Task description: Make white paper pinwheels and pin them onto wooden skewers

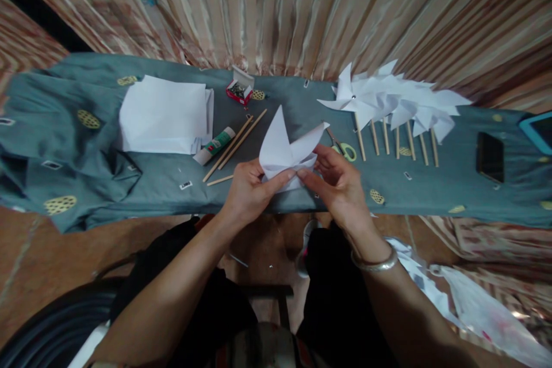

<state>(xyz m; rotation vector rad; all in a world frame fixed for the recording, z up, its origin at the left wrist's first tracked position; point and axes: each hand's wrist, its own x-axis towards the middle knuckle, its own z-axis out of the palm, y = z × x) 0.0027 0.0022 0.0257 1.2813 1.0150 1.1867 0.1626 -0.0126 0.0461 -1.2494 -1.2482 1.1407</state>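
Both hands hold a folded white paper piece over the near edge of a table covered in grey-green cloth. My left hand pinches its lower left part, and my right hand pinches its lower right part. Two pointed flaps of the paper stand up above my fingers. Just left of my hands lie wooden sticks and a glue stick. Scissors with green handles lie right behind my right hand.
A stack of white paper sheets lies at the left. A small red box of pins stands at the back. Several finished white pinwheels on sticks lie at the right, with a dark phone beyond. A striped curtain hangs behind.
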